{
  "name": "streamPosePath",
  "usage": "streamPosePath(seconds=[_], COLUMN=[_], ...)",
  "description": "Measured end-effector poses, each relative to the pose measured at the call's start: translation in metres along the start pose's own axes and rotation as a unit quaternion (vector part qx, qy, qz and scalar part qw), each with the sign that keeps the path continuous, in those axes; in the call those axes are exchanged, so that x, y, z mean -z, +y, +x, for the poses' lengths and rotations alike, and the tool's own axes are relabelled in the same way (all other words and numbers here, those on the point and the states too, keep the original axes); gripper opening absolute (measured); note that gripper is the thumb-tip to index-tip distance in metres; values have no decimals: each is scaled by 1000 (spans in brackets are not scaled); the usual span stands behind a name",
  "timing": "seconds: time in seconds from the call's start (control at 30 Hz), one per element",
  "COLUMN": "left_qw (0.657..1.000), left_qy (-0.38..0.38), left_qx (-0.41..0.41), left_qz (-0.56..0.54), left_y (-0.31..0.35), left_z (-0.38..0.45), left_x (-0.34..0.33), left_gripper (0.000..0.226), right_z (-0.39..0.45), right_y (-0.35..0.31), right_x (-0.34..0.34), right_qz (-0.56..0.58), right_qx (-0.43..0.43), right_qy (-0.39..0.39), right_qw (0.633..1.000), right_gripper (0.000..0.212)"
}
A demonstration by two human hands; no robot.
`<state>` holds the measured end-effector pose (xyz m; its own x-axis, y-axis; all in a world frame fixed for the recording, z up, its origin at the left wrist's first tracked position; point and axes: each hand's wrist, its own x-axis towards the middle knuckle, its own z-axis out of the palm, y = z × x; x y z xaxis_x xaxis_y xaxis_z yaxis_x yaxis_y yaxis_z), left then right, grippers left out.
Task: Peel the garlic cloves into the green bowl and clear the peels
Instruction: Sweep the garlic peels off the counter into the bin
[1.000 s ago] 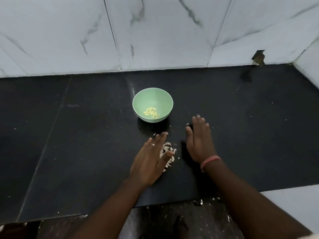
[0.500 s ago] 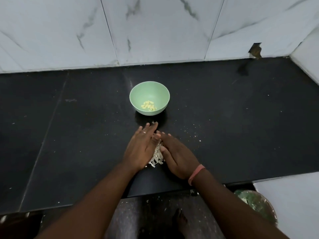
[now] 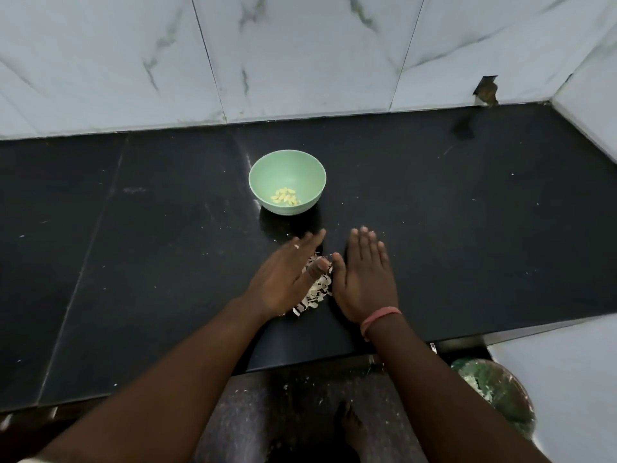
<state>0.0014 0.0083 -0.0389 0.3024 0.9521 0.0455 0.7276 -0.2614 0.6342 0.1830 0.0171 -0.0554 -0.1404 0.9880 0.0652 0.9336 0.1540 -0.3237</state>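
Peels [image 3: 315,290] lie in a small pale heap on the black counter [image 3: 133,295], in the narrow gap between the two hands and near the counter's front edge. On the heap's left, the left hand [image 3: 283,279] is stretched flat with straight fingers angled toward the far right, a ring on one finger; its thumb reaches over the heap's far part and its palm edge covers the heap's left side, and it grips nothing. On the heap's right, the right hand [image 3: 364,282] is also flat and spread, fingers straight and pointing away from the person, thumb just beside the left thumb at the heap's far end; its inner edge meets the peels and it holds nothing. A pink band [image 3: 379,318] circles the right wrist. Whether the palms press fully on the counter cannot be told. Farther away, just past the fingertips and slightly left of them, stands the bowl [image 3: 287,163], upright and apart from both hands, with the cloves [image 3: 285,197], peeled and yellowish, gathered in its bottom. Small pale flecks dot the counter around the hands and to the right. Behind the counter rises a white marbled wall [image 3: 300,55], with a small dark notch [image 3: 485,90] at its base far to the right. Below the counter's near edge, at right, sits a green bin [image 3: 494,396] with pale scraps in it, and a bare foot [image 3: 349,426] shows on the speckled floor.
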Motion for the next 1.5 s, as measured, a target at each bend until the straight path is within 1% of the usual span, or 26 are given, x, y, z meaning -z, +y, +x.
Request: streamPosePath(seconds=[0.07, 0.13, 0.2, 0.27, 0.3, 0.37, 0.47, 0.53, 0.6, 0.63, 0.67, 0.73, 0.8, 0.83, 0.87, 0.93, 1.0, 1.03, 1.1, 1.13, 1.17, 1.23, 1.3, 1.4, 1.43, 1.5], left_qw=[992, 975, 966, 973, 979, 989, 990, 995, 996, 996, 993, 974, 955, 954, 961, 982, 992, 995, 999, 998, 990, 955, 936, 912, 902, 888], left_qy=[33, 99, 154, 181, 176, 123, 46, -15, -60, -48, -8, 135, 254, 273, 260, 161, 73, 42, -13, -36, -54, -59, -7, 129, 148, 142], left_qx=[-39, -54, -18, 33, 55, 77, 35, -22, -60, -69, -74, -67, -25, 9, 48, 98, 72, 53, 37, 36, 35, 40, 59, 101, 117, 141], left_qz=[-113, -189, -205, -138, -89, 7, 126, 93, 13, -42, -96, -168, -154, -120, -79, 12, 68, 71, 19, -42, -127, -289, -348, -376, -388, -415], left_y=[11, 13, 10, -1, -7, -15, -22, -15, -6, -3, -2, -2, -8, -13, -17, -26, -33, -31, -19, -10, -2, 15, 25, 16, 11, 5], left_z=[-10, -21, -27, -24, -19, -6, 3, -3, -14, -21, -27, -37, -38, -36, -32, -24, -22, -24, -32, -36, -42, -52, -56, -52, -50, -49], left_x=[-6, -8, -1, 7, 11, 15, 13, 15, 14, 12, 11, 10, 13, 17, 21, 27, 28, 27, 21, 17, 12, 4, 7, 13, 14, 10], left_gripper=[65, 56, 55, 54, 58, 77, 90, 87, 78, 71, 65, 52, 45, 48, 55, 76, 89, 90, 86, 83, 79, 78, 77, 65, 66, 71], right_z=[-4, -16, -28, -34, -34, -28, -6, 14, 33, 39, 41, 29, 8, -4, -15, -33, -48, -54, -63, -64, -65, -64, -63, -58, -55, -51], right_y=[3, 8, 15, 15, 11, 0, -11, -12, -9, -7, -7, -10, -16, -17, -18, -16, -16, -19, -26, -28, -29, -29, -30, -42, -47, -56], right_x=[5, 9, 11, 10, 9, 5, -1, -1, 3, 5, 8, 12, 13, 13, 15, 13, 9, 7, 4, 3, 2, 1, 0, -4, -7, -11], right_qz=[61, 143, 196, 177, 139, 59, 10, 10, 55, 84, 106, 123, 144, 168, 203, 274, 249, 204, 100, 59, 35, 24, 34, 19, 21, 31], right_qx=[109, 162, 103, -5, -40, -58, -60, -26, 38, 77, 117, 184, 216, 213, 192, 111, 35, 11, 22, 48, 73, 91, 82, 76, 78, 85], right_qy=[-29, -45, 5, 68, 69, 29, 5, -11, -41, -60, -77, -99, -118, -123, -115, -42, 39, 45, -7, -38, -61, -74, -67, -67, -69, -61], right_qw=[992, 975, 975, 982, 987, 996, 998, 1000, 997, 992, 984, 970, 959, 955, 953, 954, 967, 978, 995, 996, 995, 993, 994, 995, 994, 994], right_gripper=[67, 59, 60, 67, 72, 83, 89, 89, 85, 80, 74, 64, 60, 60, 62, 69, 84, 96, 122, 133, 140, 146, 151, 152, 148, 128])
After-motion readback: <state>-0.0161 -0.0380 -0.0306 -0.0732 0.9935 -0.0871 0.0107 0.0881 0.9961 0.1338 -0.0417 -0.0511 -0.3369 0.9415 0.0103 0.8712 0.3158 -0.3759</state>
